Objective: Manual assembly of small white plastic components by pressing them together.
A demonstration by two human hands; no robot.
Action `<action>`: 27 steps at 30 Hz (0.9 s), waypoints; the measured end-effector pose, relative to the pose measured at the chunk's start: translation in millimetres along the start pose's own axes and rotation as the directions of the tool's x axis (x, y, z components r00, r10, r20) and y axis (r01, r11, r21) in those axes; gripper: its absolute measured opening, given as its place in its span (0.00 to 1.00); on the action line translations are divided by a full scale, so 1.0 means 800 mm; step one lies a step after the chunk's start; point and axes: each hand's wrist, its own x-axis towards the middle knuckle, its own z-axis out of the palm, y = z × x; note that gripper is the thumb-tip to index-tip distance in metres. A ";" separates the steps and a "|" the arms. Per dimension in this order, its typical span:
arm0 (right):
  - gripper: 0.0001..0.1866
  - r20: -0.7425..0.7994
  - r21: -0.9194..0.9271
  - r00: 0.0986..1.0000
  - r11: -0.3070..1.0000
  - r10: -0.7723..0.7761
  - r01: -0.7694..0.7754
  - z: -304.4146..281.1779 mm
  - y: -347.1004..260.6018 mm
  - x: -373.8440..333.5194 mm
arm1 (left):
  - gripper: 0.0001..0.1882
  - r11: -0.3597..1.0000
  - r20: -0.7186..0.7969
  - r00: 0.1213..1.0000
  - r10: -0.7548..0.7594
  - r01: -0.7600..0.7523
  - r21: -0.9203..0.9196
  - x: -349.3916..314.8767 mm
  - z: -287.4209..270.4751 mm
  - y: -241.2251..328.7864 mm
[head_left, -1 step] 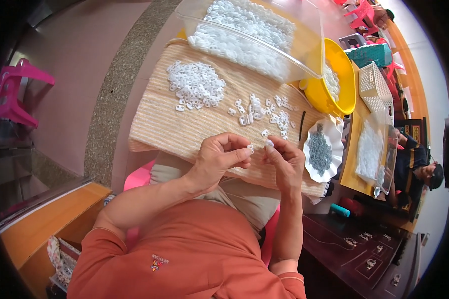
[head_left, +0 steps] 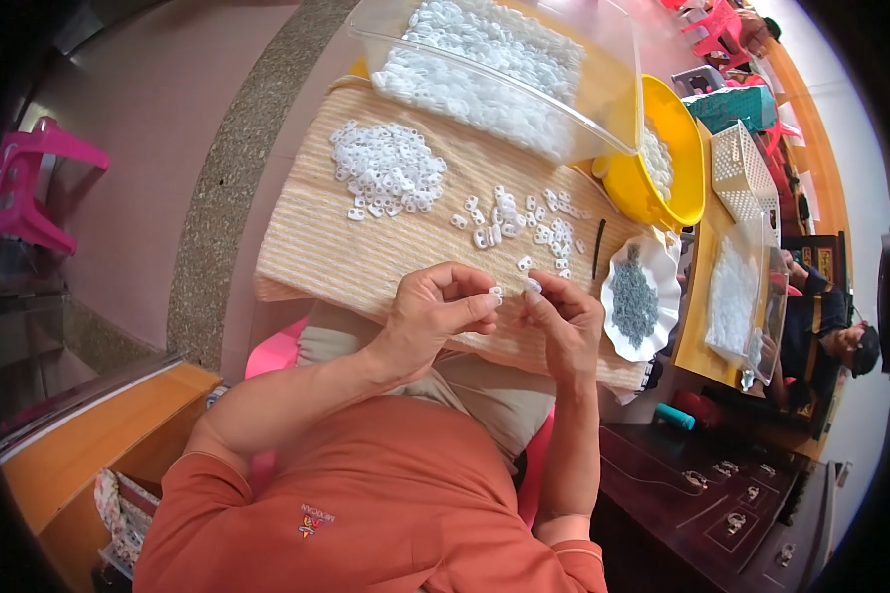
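Observation:
Close to the near edge of the striped cloth, my left hand [head_left: 440, 308] pinches a small white plastic piece [head_left: 496, 295] with holes between thumb and fingers. My right hand [head_left: 567, 321] is a short gap away, its thumb and fingertip closed on another small white piece [head_left: 534, 285], mostly covered by the fingers. Beyond the hands lies a loose scatter of white plastic pieces [head_left: 504, 212]. Farther left is a bigger heap of similar pieces [head_left: 388, 168]. A thin black stick [head_left: 598, 247] rests right of the scatter, beside a white scalloped dish [head_left: 670, 282] of small grey parts [head_left: 635, 301].
At the far side stands a clear plastic bin [head_left: 603, 109] full of white pieces. Right of it is a yellow basin [head_left: 690, 163]. A white perforated basket [head_left: 742, 173] and a clear tray [head_left: 761, 341] stand farther right, near another person [head_left: 821, 316]. A pink stool [head_left: 40, 183] is at left.

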 end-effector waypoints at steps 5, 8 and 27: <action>0.14 0.026 0.041 1.000 0.999 -0.004 0.003 0.005 0.002 -0.005 | 0.07 1.000 0.002 1.000 -0.004 0.004 -0.019 0.001 -0.001 -0.002; 0.14 -0.015 0.142 1.000 0.990 0.007 -0.005 0.007 0.010 -0.005 | 0.07 1.000 0.010 1.000 -0.005 0.005 -0.011 0.002 -0.001 -0.003; 0.12 0.161 0.225 0.985 0.974 -0.060 0.023 0.014 0.022 -0.013 | 0.07 1.000 0.059 0.998 -0.019 0.020 -0.024 0.002 0.000 -0.005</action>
